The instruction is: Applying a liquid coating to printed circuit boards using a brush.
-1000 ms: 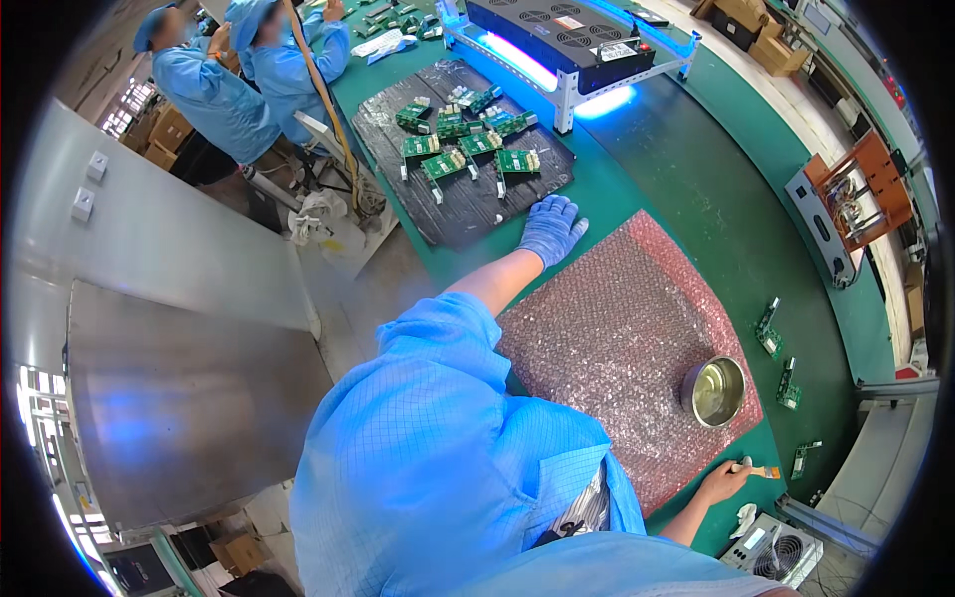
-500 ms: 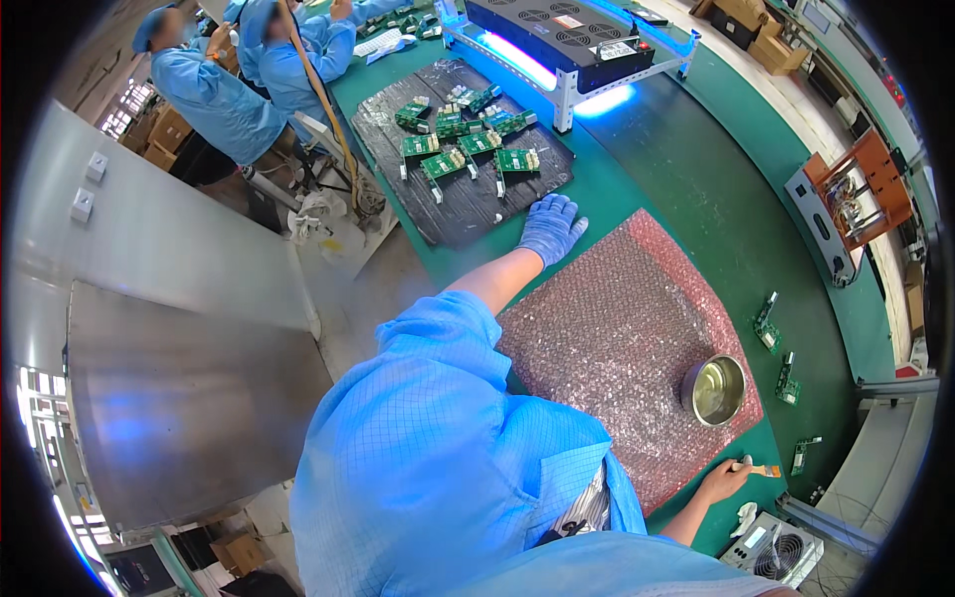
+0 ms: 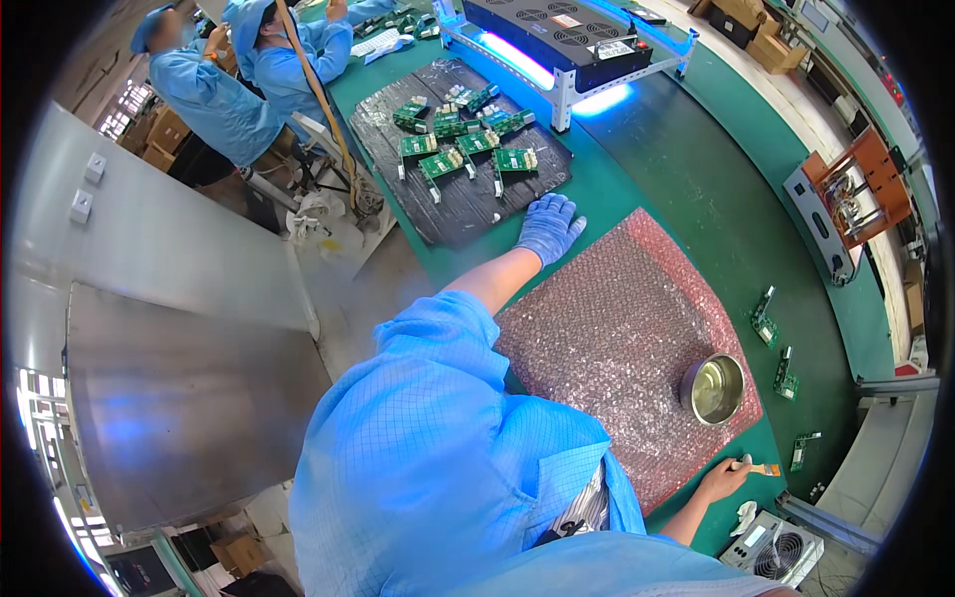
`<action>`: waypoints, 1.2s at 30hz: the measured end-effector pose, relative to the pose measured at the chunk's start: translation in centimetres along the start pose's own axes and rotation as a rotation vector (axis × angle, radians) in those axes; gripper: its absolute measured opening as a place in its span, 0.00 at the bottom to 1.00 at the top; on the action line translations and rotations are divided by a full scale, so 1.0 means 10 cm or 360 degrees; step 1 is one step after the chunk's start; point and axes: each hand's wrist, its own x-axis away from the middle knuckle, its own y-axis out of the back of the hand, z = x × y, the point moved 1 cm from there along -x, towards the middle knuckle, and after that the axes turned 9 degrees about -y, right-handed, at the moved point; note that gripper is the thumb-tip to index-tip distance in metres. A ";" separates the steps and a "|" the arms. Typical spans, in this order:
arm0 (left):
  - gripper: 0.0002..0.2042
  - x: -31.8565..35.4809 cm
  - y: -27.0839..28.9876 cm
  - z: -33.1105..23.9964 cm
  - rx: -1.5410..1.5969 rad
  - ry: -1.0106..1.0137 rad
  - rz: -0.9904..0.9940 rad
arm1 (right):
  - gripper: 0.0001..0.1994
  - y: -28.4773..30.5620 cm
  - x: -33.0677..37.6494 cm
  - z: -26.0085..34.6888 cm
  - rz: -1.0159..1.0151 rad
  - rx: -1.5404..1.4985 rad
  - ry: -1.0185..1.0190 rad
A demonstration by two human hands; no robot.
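Observation:
My left hand (image 3: 550,230), in a blue glove, lies flat with its fingers stretched out on the green tabletop. It rests between the near edge of a black mat (image 3: 453,214) and a sheet of pinkish bubble wrap (image 3: 607,328). Several green circuit boards (image 3: 516,160) are grouped on the mat beyond that hand. At the lower right, my bare right hand (image 3: 723,480) is closed around a small flat brush (image 3: 767,470), bristles pointing right. A round metal bowl (image 3: 713,389) with pale liquid stands on the wrap, a little farther off than the brush.
Three more circuit boards (image 3: 765,316) lie along the dark green strip at right. At the far end stands a black fan unit (image 3: 557,38) on a metal frame with blue light. A device with a fan (image 3: 773,547) sits at lower right. Two people (image 3: 214,95) work at upper left.

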 end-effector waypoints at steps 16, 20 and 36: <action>0.20 0.00 0.01 0.00 0.0022 0.0011 0.0036 | 0.17 -0.02 -0.01 -0.03 -0.0048 -0.0013 0.0073; 0.20 0.00 0.00 -0.01 -0.0007 0.0012 0.0019 | 0.17 0.01 0.00 0.02 -0.0003 -0.0043 0.0014; 0.19 0.00 -0.03 0.01 0.0010 0.0008 -0.0007 | 0.18 0.00 -0.01 -0.02 0.0006 -0.0045 0.0053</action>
